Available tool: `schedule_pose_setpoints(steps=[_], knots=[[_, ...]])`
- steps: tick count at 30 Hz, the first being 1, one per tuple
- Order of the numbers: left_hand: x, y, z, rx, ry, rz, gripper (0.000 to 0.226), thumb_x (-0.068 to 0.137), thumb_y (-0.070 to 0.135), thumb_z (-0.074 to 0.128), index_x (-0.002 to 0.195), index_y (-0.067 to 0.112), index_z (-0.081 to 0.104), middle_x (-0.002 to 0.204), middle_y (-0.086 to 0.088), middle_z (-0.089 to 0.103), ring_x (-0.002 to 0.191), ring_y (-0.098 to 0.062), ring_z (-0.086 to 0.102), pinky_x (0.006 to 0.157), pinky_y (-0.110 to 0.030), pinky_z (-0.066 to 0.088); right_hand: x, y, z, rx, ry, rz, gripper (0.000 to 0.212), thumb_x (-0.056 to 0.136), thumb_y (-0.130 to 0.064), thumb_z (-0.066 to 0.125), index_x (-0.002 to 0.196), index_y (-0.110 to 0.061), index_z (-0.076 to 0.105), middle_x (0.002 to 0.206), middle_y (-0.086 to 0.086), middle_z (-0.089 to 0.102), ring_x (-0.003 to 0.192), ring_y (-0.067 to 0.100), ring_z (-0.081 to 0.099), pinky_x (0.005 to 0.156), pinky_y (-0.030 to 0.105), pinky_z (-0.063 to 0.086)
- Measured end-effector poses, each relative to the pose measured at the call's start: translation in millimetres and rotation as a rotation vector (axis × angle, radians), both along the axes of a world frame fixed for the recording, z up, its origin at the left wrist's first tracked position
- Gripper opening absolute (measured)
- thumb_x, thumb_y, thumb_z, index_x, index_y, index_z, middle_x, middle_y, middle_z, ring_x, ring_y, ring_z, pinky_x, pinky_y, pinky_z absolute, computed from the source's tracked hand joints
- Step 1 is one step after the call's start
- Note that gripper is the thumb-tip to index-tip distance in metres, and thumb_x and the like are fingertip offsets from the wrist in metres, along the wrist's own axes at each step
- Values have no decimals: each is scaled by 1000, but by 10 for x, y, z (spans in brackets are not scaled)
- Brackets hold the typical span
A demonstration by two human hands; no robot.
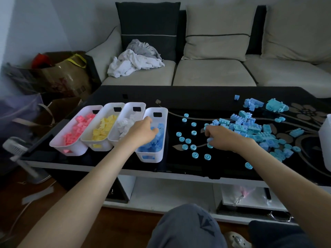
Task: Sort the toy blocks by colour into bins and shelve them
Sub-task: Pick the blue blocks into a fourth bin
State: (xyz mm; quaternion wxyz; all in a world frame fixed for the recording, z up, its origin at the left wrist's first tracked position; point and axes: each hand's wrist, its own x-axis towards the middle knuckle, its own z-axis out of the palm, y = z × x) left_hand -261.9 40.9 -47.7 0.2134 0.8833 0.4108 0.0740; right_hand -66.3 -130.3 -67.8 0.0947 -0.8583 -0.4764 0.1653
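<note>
Where the right hand [222, 137] meets the near edge of the heap, its fingers curl down and pinch a pale piece from the loose blue plastic toy blocks [250, 128], which are spread over the right half of the glossy black glass table [197, 97]. The left hand [141, 131] dips knuckles-up into the white plastic bin of blue blocks [159, 158], fingers bent among the pieces; I cannot tell whether it grips one. 3 more bins stand touching to its left: the pink-filled bin [78, 149], the yellow-filled bin [103, 148] and the white-filled bin [130, 105]. Small round blue discs [188, 141] lie scattered between bin and heap. The pieces look light, rigid and smooth, likely to skid on glass. Bricks seem best pinched across flat sides, discs by the rim.
</note>
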Motion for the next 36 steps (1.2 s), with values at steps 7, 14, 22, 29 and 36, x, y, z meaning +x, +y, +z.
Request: schedule_pose_setpoints(steps=[7, 14, 22, 29, 36], knots=[[59, 139, -120, -70, -217, -40, 42, 95, 2, 31, 130, 22, 46, 110, 2, 64, 102, -18, 59, 74, -24, 41, -763, 477, 292, 516, 95, 199, 36, 87, -11, 57, 120, -10, 43, 95, 5, 56, 84, 17, 52, 73, 24, 41], [-30, 262, -117, -10, -395, -18, 50, 86, -14, 32, 127, 8, 51, 122, -9, 57, 114, -23, 55, 91, -25, 42, -1021, 724, 114, 289, 106, 298, 60, 89, -21, 58, 142, -21, 30, 133, 3, 50, 117, 22, 49, 105, 39, 35], [420, -81, 111, 89, -314, -309, 31, 98, 20, 45, 126, 25, 56, 120, 5, 53, 111, -8, 51, 82, -14, 32, -279, 191, 3, 282, 49, 59, 42, 94, -15, 49, 136, -21, 44, 137, 5, 46, 121, 21, 48, 92, 24, 37], [1231, -707, -57, -22, -105, -564, 34, 97, 24, 49, 131, 27, 51, 117, -2, 53, 98, -17, 59, 86, -32, 49, 602, -512, -148, -151, -24, -215, 40, 91, -15, 53, 129, -21, 42, 128, 10, 42, 108, 30, 48, 89, 42, 46], [1732, -946, -455, -14, 162, -539, 69, 88, 46, 60, 137, 6, 34, 134, -14, 44, 118, -28, 49, 89, -35, 44, 607, -689, -304, -96, -161, -73, 37, 96, -15, 46, 131, -23, 43, 127, 6, 42, 121, 28, 36, 97, 42, 40]])
